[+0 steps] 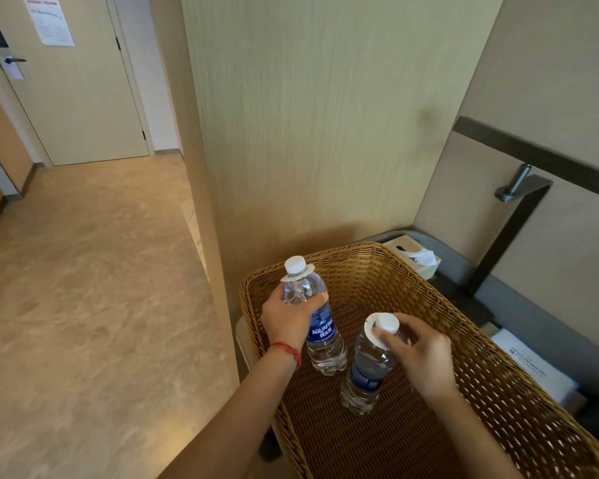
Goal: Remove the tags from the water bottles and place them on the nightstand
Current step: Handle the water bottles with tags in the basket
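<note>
Two clear water bottles with blue labels and white caps stand inside a wicker basket (498, 385). My left hand (287, 319) grips the left bottle (320, 326) round its upper body. A round white paper tag (296, 274) sits on that bottle's neck, under the cap. My right hand (421, 357) holds the right bottle (367, 371) at its neck, fingers touching its cap and its white round tag (372, 335). The nightstand (464, 267) is grey and lies behind and to the right of the basket, mostly hidden by it.
A tissue box (414, 255) stands on the nightstand's back corner, and white printed paper (529, 368) lies to the basket's right. A wood-panelled wall rises just behind the basket. A dark headboard rail with a reading lamp (514, 186) runs at right. Marble floor leads left toward a door.
</note>
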Motion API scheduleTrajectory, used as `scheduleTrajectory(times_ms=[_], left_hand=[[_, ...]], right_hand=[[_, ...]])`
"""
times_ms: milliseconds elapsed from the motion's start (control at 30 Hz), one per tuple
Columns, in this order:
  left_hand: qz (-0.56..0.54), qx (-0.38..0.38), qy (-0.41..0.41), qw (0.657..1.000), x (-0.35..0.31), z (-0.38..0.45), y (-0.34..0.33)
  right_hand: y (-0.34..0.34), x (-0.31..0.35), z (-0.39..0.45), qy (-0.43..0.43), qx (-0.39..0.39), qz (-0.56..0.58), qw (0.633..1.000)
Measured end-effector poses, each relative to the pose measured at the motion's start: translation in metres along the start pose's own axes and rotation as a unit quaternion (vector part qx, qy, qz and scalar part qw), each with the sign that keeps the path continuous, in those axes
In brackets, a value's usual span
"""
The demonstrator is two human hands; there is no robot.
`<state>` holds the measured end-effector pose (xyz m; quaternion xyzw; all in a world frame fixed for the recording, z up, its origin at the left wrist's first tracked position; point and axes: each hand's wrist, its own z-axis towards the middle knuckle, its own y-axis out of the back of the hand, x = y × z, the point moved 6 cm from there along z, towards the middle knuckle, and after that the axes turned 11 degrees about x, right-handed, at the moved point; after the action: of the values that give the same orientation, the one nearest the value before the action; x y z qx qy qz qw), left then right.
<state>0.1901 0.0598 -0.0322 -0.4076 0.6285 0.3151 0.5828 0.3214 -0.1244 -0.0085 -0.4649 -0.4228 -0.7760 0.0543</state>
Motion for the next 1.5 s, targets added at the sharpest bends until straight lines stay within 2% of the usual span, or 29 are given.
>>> scheduleTrajectory(times_ms=[333,467,633,900,1267,1500], left_hand=[[-0.053,0.090,-0.121,0.987,-0.089,-0.035,0.004],[-0.077,0.092,-0.160,0.980,-0.123,-0.049,0.018],[-0.107,0.084,-0.217,0.967,-0.149,-0.074,0.044],[-0.117,0.074,-0.269,0.953,-0.163,-0.114,0.092],[-0.130,0.107,-0.291,0.942,-0.157,-0.180,0.197],[-0.120,0.133,-0.255,0.950,-0.135,-0.217,0.255]], right_hand=[[0.046,0.055,-0.012,0.049,-0.064,0.044,0.996],[0.069,0.086,-0.012,0.068,-0.097,0.068,0.991],[0.080,0.127,-0.025,0.119,-0.103,0.080,0.984],[0.070,0.166,-0.066,0.110,-0.107,0.095,0.984],[0.027,0.247,-0.157,0.141,-0.114,0.104,0.978],[-0.011,0.273,-0.226,0.142,-0.107,0.121,0.977]])
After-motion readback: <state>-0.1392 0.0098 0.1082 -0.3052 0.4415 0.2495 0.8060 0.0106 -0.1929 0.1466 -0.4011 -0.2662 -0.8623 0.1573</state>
